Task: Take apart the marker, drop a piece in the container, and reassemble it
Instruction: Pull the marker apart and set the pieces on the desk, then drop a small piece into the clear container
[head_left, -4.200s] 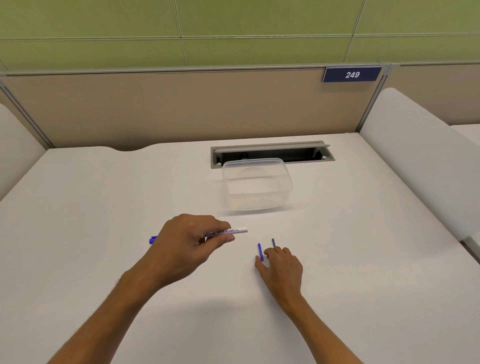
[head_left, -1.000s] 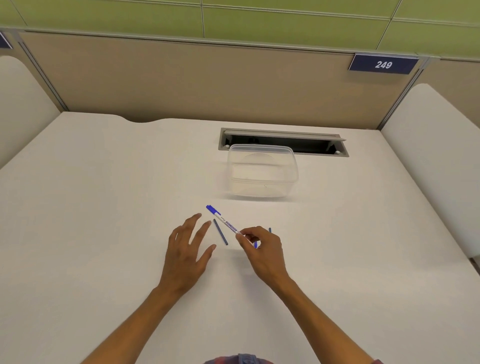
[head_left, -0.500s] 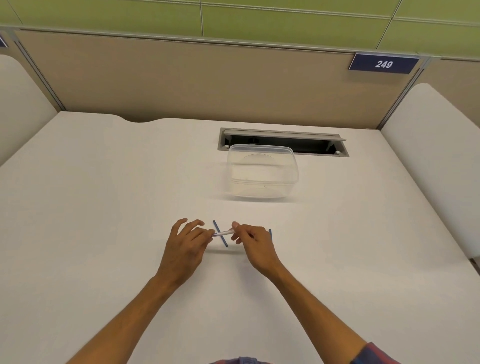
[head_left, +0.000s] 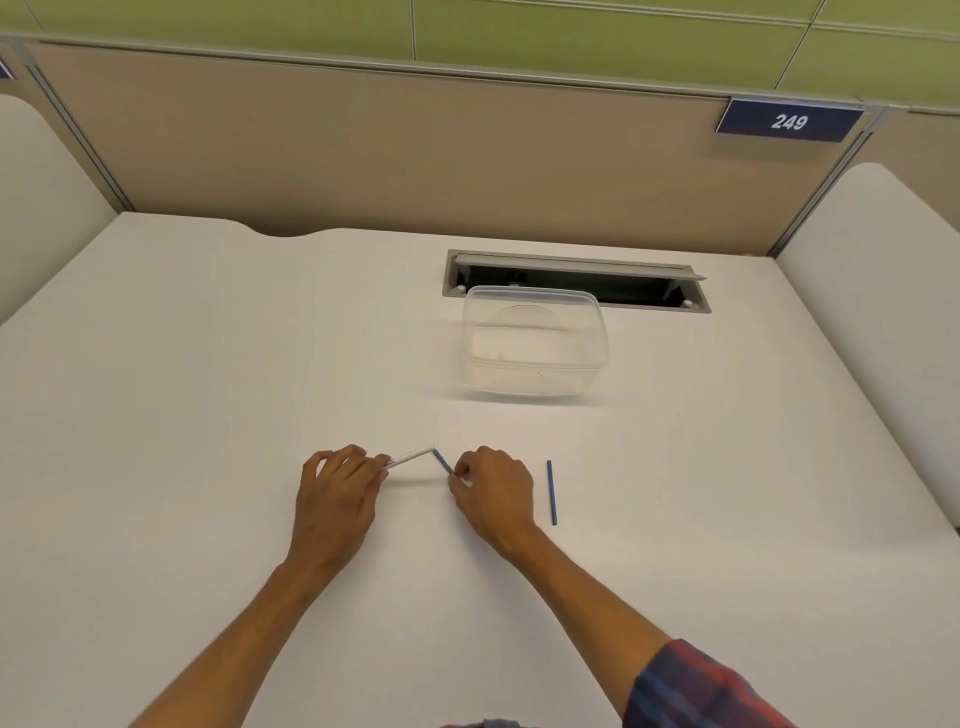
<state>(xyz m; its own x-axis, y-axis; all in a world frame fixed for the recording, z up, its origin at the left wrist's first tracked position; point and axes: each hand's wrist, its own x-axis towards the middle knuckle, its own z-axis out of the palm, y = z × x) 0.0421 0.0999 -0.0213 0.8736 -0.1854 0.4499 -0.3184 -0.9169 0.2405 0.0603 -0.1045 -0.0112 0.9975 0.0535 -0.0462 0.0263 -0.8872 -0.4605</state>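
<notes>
My left hand (head_left: 337, 488) grips the white marker barrel (head_left: 413, 457), whose open end points right and slightly up. My right hand (head_left: 493, 491) pinches a thin dark blue rod (head_left: 443, 461), and the rod's upper tip meets the barrel's open end. A second thin blue rod (head_left: 551, 492) lies on the white desk just right of my right hand. The clear plastic container (head_left: 535, 340) stands beyond both hands, upright, with nothing visible inside it.
A grey cable slot (head_left: 574, 280) is set into the desk (head_left: 208, 389) behind the container. Beige partition walls with a "249" sign (head_left: 789, 120) close the back, and white dividers stand at both sides.
The marker barrel passed from my right hand to my left hand. My right hand picked up the blue rod from the desk and brought its tip to the barrel's open end.
</notes>
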